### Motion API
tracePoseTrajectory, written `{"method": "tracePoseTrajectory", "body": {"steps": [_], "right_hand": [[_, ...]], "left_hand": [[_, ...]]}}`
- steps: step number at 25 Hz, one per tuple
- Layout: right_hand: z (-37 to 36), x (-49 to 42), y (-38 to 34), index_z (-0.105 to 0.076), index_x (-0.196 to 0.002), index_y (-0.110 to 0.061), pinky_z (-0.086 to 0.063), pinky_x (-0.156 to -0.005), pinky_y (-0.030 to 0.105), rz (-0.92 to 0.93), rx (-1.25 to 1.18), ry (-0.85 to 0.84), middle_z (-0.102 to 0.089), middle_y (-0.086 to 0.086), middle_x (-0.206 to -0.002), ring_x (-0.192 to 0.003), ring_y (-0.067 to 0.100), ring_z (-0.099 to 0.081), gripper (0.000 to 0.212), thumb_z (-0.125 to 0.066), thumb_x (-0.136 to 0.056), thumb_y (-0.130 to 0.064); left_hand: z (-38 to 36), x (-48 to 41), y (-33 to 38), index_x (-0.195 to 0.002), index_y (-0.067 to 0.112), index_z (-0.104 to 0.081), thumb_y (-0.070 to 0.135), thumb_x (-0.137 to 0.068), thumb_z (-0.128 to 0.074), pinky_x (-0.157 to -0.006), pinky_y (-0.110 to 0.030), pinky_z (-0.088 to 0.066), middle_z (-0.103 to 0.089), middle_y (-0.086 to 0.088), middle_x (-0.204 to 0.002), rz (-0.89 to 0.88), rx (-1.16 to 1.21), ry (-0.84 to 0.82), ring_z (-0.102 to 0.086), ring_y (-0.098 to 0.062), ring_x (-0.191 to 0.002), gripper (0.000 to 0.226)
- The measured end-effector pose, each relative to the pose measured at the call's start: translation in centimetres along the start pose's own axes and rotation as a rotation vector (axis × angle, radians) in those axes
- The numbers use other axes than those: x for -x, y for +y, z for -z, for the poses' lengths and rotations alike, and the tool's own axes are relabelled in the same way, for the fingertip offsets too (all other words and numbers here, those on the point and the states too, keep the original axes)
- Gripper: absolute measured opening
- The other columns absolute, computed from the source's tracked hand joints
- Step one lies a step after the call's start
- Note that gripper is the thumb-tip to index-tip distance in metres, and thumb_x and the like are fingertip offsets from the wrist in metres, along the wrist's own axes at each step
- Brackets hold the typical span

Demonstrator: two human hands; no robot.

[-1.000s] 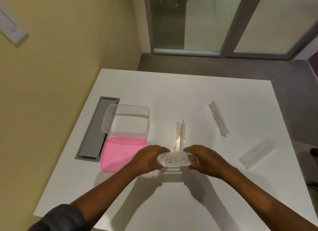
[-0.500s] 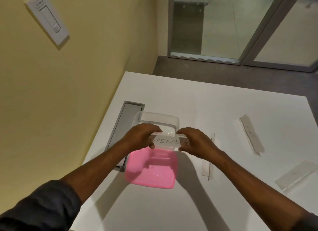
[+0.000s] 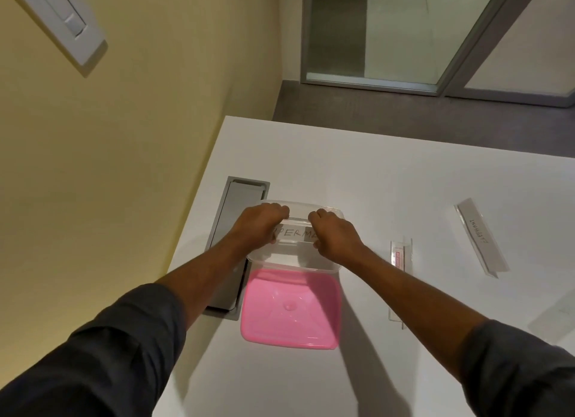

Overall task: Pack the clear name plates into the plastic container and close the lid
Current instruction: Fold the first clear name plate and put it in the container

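A clear name plate (image 3: 294,232) with handwritten letters is held at both ends over the open clear plastic container (image 3: 292,265). My left hand (image 3: 259,227) grips its left end and my right hand (image 3: 333,234) grips its right end, both inside the container's rim. The pink lid (image 3: 291,311) lies flat on the table just in front of the container. Two more clear name plates lie to the right: one (image 3: 401,279) close by, another (image 3: 480,241) marked with writing farther out. A third one (image 3: 557,312) shows faintly at the right edge.
The white table (image 3: 389,174) stands against a yellow wall. A grey metal cable hatch (image 3: 235,245) is set into the table left of the container. Glass doors and grey floor lie beyond the far edge.
Both hands carried the name plate from the table in front of the lid, leftward and forward over the lid, and lowered it into the container's opening.
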State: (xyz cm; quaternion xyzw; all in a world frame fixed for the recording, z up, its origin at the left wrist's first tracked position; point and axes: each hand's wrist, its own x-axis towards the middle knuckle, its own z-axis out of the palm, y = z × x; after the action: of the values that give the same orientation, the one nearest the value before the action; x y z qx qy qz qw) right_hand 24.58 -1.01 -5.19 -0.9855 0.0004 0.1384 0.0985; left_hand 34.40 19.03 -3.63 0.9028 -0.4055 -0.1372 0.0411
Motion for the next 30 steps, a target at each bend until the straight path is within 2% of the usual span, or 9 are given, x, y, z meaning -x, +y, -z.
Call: {"method": "tracePoseTrajectory", "body": {"steps": [2,4,7,17,22,25,28,30], "right_hand": [[-0.5,-0.1,-0.2,-0.055,-0.116,-0.009,-0.044,-0.058,0.038,0.002,0.043,0.006,-0.063,0.009,-0.113,-0.096,0.033,-0.065,0.033,-0.068,-0.086,-0.004],[-2.1,-0.9,-0.2,-0.056,-0.116,-0.009,-0.041,-0.057,0.037,-0.014,0.089,-0.007,-0.064,0.010,-0.111,-0.093,0.032,-0.065,0.034,-0.068,-0.086,-0.002],[-4.2,-1.7,-0.2,-0.056,-0.120,-0.008,-0.044,-0.058,0.038,-0.044,0.116,-0.039,-0.064,0.012,-0.112,-0.093,0.031,-0.065,0.033,-0.064,-0.089,0.000],[-5.5,-2.6,-0.4,-0.057,-0.121,-0.008,-0.042,-0.058,0.039,-0.026,0.173,0.019,-0.066,0.012,-0.109,-0.091,0.030,-0.067,0.032,-0.068,-0.091,-0.003],[-5.8,-2.6,-0.4,-0.057,-0.122,-0.010,-0.052,-0.062,0.040,-0.036,0.192,0.030,-0.066,0.010,-0.110,-0.090,0.028,-0.067,0.035,-0.072,-0.091,-0.006],[-5.8,-2.7,-0.5,-0.057,-0.121,-0.009,-0.050,-0.061,0.039,-0.041,0.187,0.033,-0.066,0.011,-0.109,-0.088,0.029,-0.068,0.033,-0.072,-0.091,-0.006],[-5.7,-2.7,-0.3,-0.057,-0.124,-0.009,-0.060,-0.068,0.040,-0.041,0.183,0.055,-0.066,0.012,-0.112,-0.092,0.028,-0.069,0.034,-0.072,-0.093,-0.007],[-5.3,-2.5,-0.4,-0.057,-0.124,-0.009,-0.061,-0.071,0.042,-0.034,0.156,0.079,-0.066,0.012,-0.114,-0.093,0.028,-0.068,0.032,-0.069,-0.095,-0.006]], "left_hand": [[-0.6,0.0,0.6,-0.125,0.013,-0.063,0.008,-0.086,-0.077,-0.078,-0.045,-0.060,-0.073,-0.008,-0.118,0.015,-0.029,0.016,-0.069,-0.031,-0.104,0.041],[-2.1,-0.7,0.6,-0.126,0.011,-0.061,0.006,-0.090,-0.072,-0.078,-0.047,-0.060,-0.071,-0.010,-0.118,0.013,-0.061,-0.010,-0.068,-0.031,-0.104,0.037],[-4.3,-1.6,0.5,-0.128,0.010,-0.057,0.009,-0.095,-0.066,-0.078,-0.045,-0.061,-0.068,-0.011,-0.120,0.020,-0.101,-0.059,-0.068,-0.031,-0.106,0.034],[-6.1,-2.0,-0.3,-0.127,0.012,-0.057,0.016,-0.096,-0.069,-0.071,-0.038,-0.055,-0.069,-0.011,-0.117,0.029,-0.113,0.007,-0.068,-0.028,-0.097,0.033],[-6.5,-1.9,-0.2,-0.128,0.014,-0.058,0.016,-0.094,-0.073,-0.067,-0.036,-0.055,-0.069,-0.009,-0.115,0.051,-0.102,0.035,-0.069,-0.026,-0.094,0.037],[-6.6,-1.8,-0.1,-0.130,0.012,-0.059,0.012,-0.094,-0.073,-0.071,-0.038,-0.057,-0.070,-0.011,-0.117,0.046,-0.074,0.049,-0.069,-0.027,-0.097,0.038],[-6.7,-2.0,-0.2,-0.135,0.012,-0.059,0.012,-0.097,-0.070,-0.083,-0.037,-0.058,-0.070,-0.010,-0.125,0.033,-0.060,0.064,-0.068,-0.026,-0.106,0.040],[-6.2,-1.8,0.1,-0.142,0.011,-0.057,0.013,-0.100,-0.067,-0.092,-0.038,-0.058,-0.069,-0.011,-0.132,0.027,-0.005,0.079,-0.067,-0.027,-0.114,0.043]]}}
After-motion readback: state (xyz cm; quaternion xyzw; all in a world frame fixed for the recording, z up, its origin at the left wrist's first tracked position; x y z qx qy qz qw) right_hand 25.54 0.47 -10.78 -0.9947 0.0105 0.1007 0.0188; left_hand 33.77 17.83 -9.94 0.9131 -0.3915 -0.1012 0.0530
